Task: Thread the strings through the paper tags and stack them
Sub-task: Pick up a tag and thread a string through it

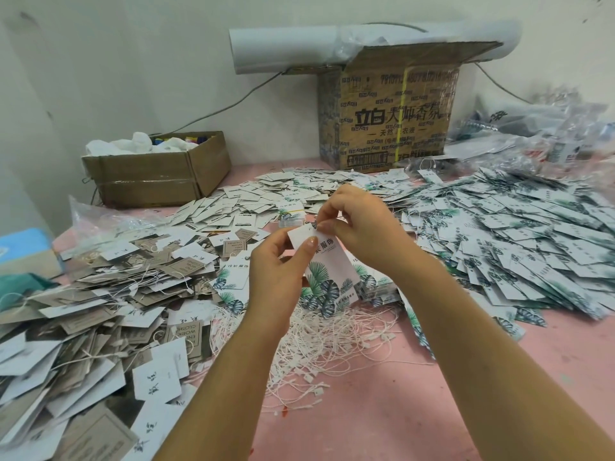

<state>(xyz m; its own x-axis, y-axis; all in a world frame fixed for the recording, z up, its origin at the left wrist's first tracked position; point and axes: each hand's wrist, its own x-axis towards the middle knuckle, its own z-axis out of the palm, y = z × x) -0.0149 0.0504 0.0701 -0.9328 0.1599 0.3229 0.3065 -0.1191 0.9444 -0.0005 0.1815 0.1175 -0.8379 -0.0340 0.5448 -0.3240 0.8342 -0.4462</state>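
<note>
I have my left hand point(279, 272) pinching the white leaf-printed paper tag point(332, 268) near its top, and my right hand point(361, 227) pinching its top edge.

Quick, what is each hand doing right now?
Left hand: holds the leaf-print paper tag, thumb on its front.
Right hand: pinches the top edge of the same tag.
</note>
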